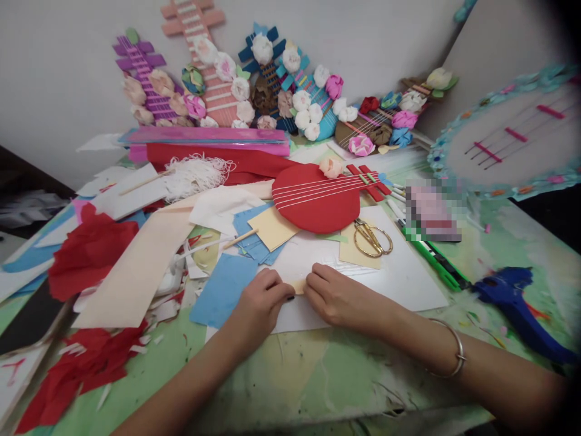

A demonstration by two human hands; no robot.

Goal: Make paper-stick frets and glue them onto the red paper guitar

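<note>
A small cream-yellow piece of paper (298, 286) spans the short gap between my two hands, low over a white board (408, 284). My left hand (264, 298) is closed in a pinch on its left end. On the other end, the curled fingers of my right hand (333, 295) grip it; they hide part of the paper. Beside my left hand lies a blue paper sheet (224, 289). Beyond my hands rests a red paper instrument (313, 197) with white strings and a pale flower. Gold-handled scissors (373, 237) lie at its right on yellow paper.
A blue glue gun (521, 309) and a green cutter knife (440, 263) lie to the right. Red crepe scraps (91, 251), a cream strip (140, 272) and white string (197, 175) cover the left. Flowered paper instruments (213, 91) lean on the back wall.
</note>
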